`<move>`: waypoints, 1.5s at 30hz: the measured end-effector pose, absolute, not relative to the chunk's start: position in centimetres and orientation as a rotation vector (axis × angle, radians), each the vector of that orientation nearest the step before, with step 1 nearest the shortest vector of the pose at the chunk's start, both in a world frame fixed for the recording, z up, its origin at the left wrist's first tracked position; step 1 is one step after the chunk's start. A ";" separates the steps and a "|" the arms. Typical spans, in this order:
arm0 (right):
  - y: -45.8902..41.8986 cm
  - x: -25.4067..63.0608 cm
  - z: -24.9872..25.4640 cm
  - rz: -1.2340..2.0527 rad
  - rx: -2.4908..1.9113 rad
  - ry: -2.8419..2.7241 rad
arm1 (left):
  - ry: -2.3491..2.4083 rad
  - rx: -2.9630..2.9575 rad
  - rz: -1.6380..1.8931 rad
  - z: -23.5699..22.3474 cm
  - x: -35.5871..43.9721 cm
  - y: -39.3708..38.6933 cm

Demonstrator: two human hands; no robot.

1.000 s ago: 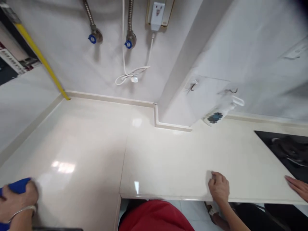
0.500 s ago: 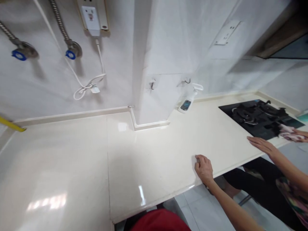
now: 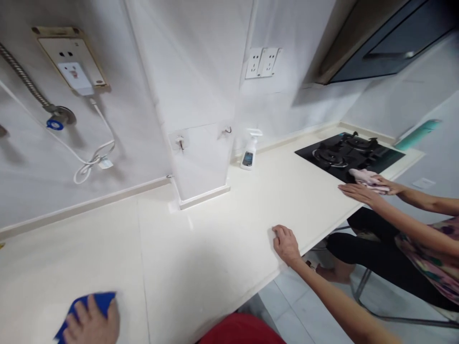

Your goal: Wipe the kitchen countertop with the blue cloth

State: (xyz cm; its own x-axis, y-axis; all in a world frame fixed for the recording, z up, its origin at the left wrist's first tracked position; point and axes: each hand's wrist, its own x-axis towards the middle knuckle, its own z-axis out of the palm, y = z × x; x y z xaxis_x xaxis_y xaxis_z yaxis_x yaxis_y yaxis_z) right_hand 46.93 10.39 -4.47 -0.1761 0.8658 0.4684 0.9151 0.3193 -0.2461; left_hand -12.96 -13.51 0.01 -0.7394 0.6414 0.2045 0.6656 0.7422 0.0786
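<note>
Pale glossy countertop; on it blue cloth; white spray bottle; black stove.

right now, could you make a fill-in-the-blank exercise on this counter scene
The cloth under the left hand is coloured ____.
The person's own hand nearer the hob is the ____ one.
The hooks on the wall pillar number ____.
In the picture, the spray bottle stands to the ____ of the hob.

Missing words: blue; right; two; left.

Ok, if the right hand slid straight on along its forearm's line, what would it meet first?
The right hand would probably meet the wall pillar's base trim, near that trim's right-hand end; depth is hard to judge.
</note>
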 end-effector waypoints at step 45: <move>10.2 46.4 -3.8 0.017 -1.521 -1.921 | -2.272 -1.935 -0.668 -0.1 5.1 -3.3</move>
State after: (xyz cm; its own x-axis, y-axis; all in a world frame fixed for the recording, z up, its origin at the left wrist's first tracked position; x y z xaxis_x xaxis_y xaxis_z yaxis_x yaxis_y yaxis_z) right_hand 46.37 10.19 -3.84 -0.0883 0.8657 0.4926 0.8571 0.3181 -0.4053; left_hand 5.13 -3.28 -0.06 -0.1971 0.9204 0.3376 0.9566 0.1053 0.2716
